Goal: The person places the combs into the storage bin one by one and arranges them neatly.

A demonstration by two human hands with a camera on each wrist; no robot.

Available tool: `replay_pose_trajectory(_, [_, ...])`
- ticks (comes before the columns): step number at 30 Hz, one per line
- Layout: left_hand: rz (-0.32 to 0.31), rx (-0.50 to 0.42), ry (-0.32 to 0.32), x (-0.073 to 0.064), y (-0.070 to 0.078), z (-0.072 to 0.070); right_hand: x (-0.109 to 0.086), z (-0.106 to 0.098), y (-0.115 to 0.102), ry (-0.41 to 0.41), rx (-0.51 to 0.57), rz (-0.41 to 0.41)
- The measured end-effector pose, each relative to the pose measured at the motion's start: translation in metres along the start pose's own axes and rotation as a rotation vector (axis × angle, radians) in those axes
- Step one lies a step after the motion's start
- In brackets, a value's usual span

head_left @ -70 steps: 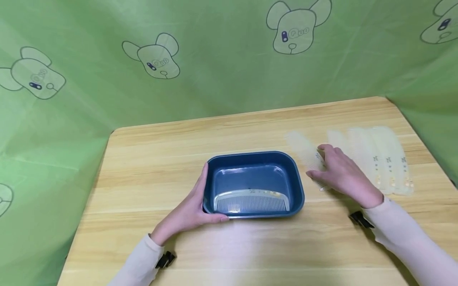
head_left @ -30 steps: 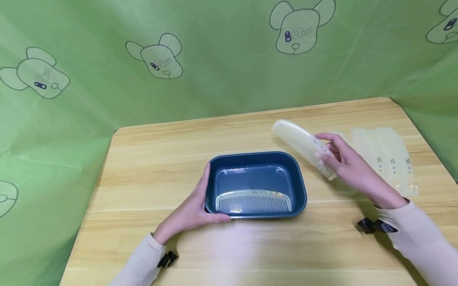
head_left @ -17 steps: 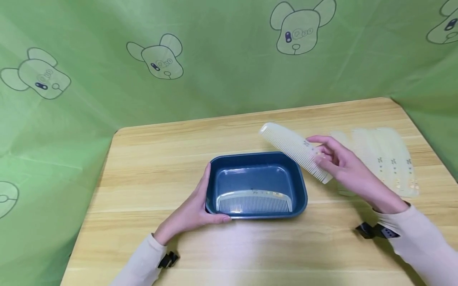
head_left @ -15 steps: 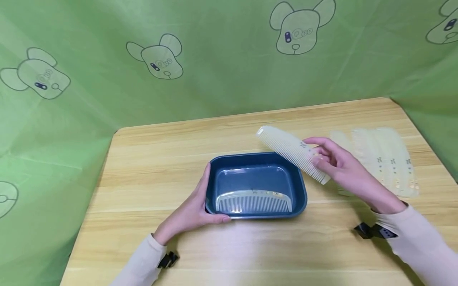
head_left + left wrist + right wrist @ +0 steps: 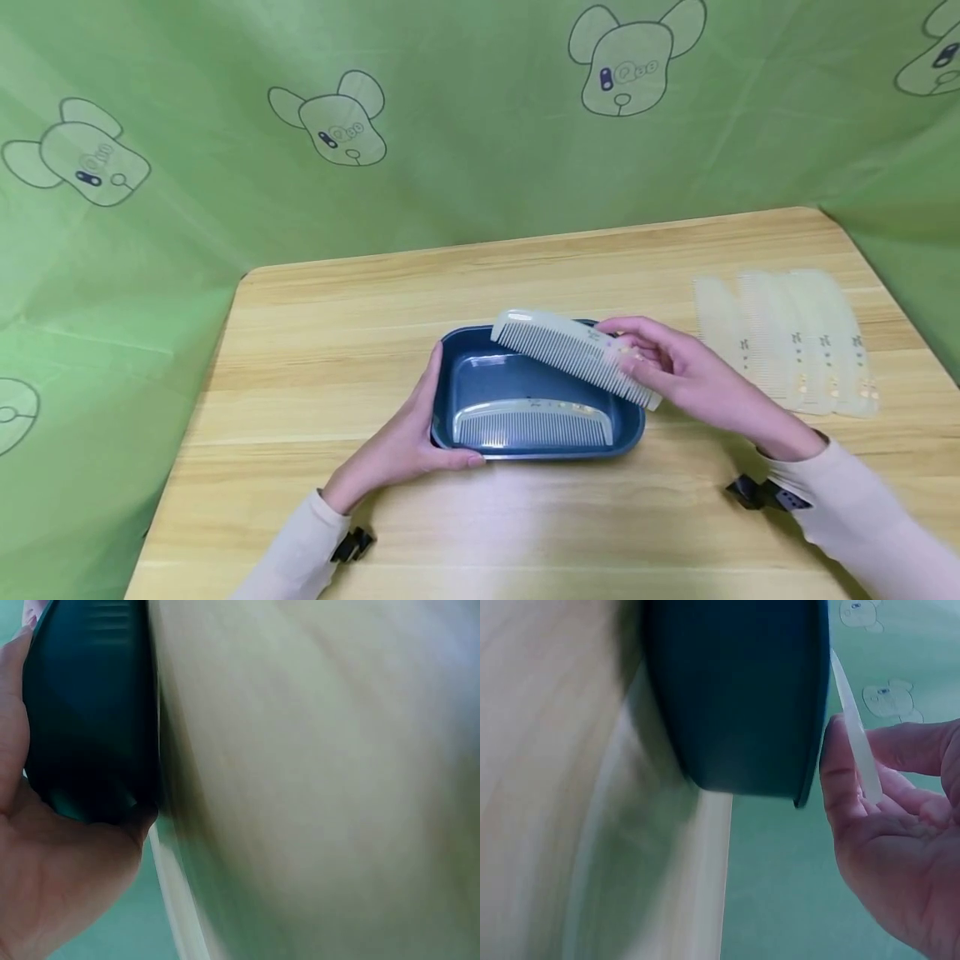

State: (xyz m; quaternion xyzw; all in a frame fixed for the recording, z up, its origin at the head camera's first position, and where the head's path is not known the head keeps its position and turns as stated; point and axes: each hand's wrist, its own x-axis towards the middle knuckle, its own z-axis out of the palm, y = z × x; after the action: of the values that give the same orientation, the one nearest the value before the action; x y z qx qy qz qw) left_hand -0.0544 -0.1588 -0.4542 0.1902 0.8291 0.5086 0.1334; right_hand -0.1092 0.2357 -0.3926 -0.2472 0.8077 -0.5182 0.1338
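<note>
My right hand [image 5: 693,379] pinches a pale translucent comb [image 5: 558,346] by its right end, thumb on top. The comb slants over the back right part of a dark blue plastic box [image 5: 437,392], teeth facing forward. In the right wrist view the comb [image 5: 859,742] shows edge-on beside the rim of the box [image 5: 742,697], between thumb and fingers. A second comb [image 5: 532,421] lies flat along the front of the box's floor. My left hand [image 5: 401,442] grips the box's front left corner, fingers along the left wall and thumb on the front; the left wrist view shows that hand [image 5: 60,862] against the wall.
Several more pale combs [image 5: 795,342] lie side by side, some overlapping, on the right of the wooden table [image 5: 337,333]. A green curtain [image 5: 480,183] with printed bear heads hangs behind the table and at both sides.
My right hand has picked up the leftmost comb from the row, then carried it left and over the box. My left hand keeps its grip on the box corner.
</note>
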Motion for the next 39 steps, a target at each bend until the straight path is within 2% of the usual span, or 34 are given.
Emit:
replay_pose_trajectory(6, [-0.013,0.026,0.003,-0.004,-0.001,0.0,0.003,0.012,-0.002,-0.058,0.018,-0.023])
replay_pose_trajectory(13, [0.005,0.005,0.004,-0.003,0.001,-0.002,0.01,0.021,-0.01,-0.112,0.008,0.027])
replay_pose_trajectory(17, [0.018,0.002,-0.002,-0.001,0.001,-0.002,0.014,0.029,-0.014,-0.136,-0.001,0.028])
replay_pose_trajectory(28, [-0.006,0.037,-0.005,0.002,-0.002,-0.002,0.027,0.044,-0.019,-0.211,-0.107,0.024])
replay_pose_trajectory(39, [-0.004,0.022,-0.004,0.001,-0.002,-0.001,0.031,0.049,-0.019,-0.265,-0.193,0.026])
